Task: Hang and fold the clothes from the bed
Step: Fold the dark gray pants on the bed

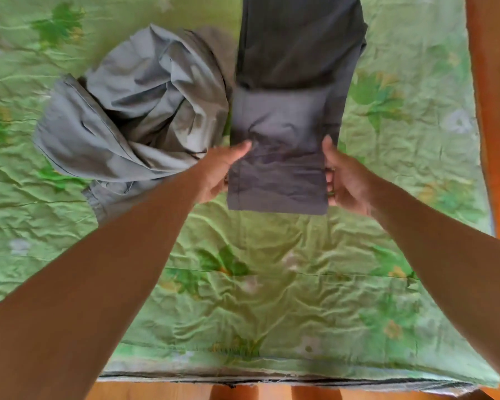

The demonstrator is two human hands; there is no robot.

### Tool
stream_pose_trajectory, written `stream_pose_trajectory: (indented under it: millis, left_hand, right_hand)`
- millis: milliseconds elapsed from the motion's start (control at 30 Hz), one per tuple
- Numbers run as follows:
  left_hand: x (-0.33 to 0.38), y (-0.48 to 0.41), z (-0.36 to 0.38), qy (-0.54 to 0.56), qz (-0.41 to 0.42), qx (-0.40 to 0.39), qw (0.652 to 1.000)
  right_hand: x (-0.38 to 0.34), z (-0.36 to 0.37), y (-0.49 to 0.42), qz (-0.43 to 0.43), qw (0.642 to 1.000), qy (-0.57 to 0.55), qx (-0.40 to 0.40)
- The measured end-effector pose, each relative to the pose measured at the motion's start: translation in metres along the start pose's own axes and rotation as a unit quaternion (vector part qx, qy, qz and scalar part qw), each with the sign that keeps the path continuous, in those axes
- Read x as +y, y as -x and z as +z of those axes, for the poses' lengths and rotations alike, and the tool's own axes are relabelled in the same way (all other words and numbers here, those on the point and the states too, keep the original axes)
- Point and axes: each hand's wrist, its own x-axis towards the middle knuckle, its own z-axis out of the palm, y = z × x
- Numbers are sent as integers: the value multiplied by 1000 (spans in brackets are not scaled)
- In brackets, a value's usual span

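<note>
Dark grey trousers (289, 116) lie lengthwise on the bed, running away from me to the top edge of the view. Their near hem end is lifted off the sheet. My left hand (223, 171) grips the left edge of that end, thumb on top. On the opposite edge my right hand (344, 180) holds the cloth the same way, with its fingers underneath. A crumpled lighter grey garment (133, 111) lies in a heap just left of the trousers.
The bed is covered with a wrinkled green floral sheet (257, 284). An orange wooden bed frame (494, 111) runs along the right side. The mattress's front edge (272, 379) is near me, with wooden floor and my feet below it.
</note>
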Motion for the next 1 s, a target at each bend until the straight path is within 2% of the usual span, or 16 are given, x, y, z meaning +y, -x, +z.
stream_pose_trajectory:
  millis: [100, 300, 400, 633, 700, 767, 867, 1000]
  left_hand:
    - [-41, -8, 12, -17, -34, -7, 999]
    - [-84, 18, 10, -34, -14, 26, 999]
    - [-98, 36, 19, -49, -2, 15, 999]
    - [-196, 112, 52, -42, -103, -25, 993]
    - [-214, 125, 60, -35, -116, -18, 992]
    - [-212, 126, 65, -23, -108, 8, 994]
    - [-189, 110, 61, 21, -72, 55, 996]
    - [-151, 83, 60, 22, -46, 104, 993]
  right_hand:
    - [35, 7, -8, 25, 999, 5, 20]
    - [75, 7, 7, -6, 997, 20, 76]
    - [93, 13, 19, 4, 996, 34, 79]
    - [182, 20, 96, 169, 983, 38, 65]
    - [196, 23, 108, 186, 980, 29, 69]
    - [195, 27, 109, 163, 983, 14, 84]
    - [174, 26, 97, 75, 991, 2, 109]
    - [145, 28, 77, -19, 990, 60, 129]
